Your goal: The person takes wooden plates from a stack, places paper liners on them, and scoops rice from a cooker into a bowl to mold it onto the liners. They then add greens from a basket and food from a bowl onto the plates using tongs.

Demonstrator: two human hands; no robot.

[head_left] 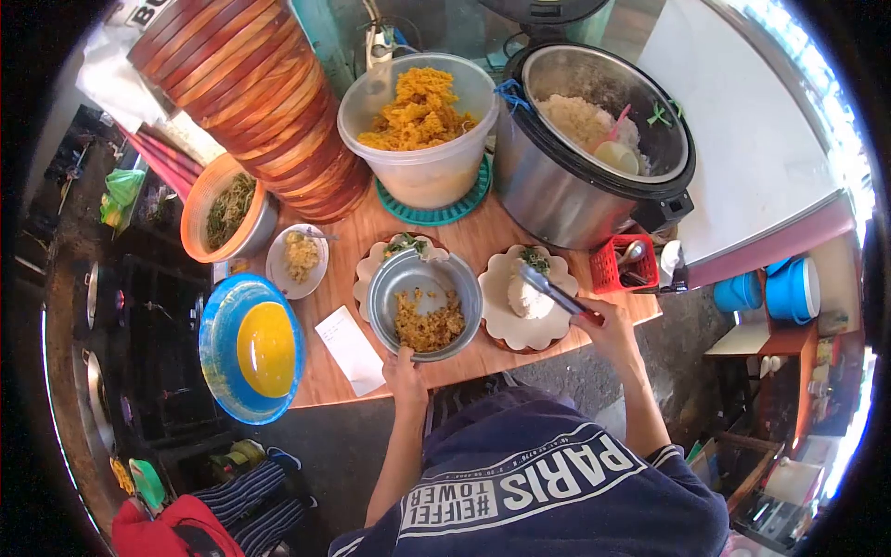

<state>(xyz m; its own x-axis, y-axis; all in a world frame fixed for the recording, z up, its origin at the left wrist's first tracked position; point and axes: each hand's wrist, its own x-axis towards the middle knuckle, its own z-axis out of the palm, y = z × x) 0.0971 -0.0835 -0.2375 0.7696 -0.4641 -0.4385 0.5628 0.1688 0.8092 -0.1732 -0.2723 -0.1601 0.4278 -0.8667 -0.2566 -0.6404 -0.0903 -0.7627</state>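
Note:
My left hand (406, 379) grips the near rim of a metal bowl (376, 311) that has crumbly brown food (429, 320) in it. The bowl is over a scalloped white plate (365, 269) and hides most of it; some greens (406, 244) show at its far edge. In my right hand (611, 327) is a pair of tongs (549, 287), closed around the dark handle. Their metal tips reach over a second scalloped plate (524, 332), close to the greens (534, 258) and beside a mound of white rice (529, 299).
Behind stand a tub of shredded orange food (418, 167), a rice cooker (548, 190) and stacked wooden plates (269, 102). To the left are a blue basin (215, 348) with yellow liquid, a small dish (316, 269) and a paper slip (348, 348). A red basket (608, 265) sits right.

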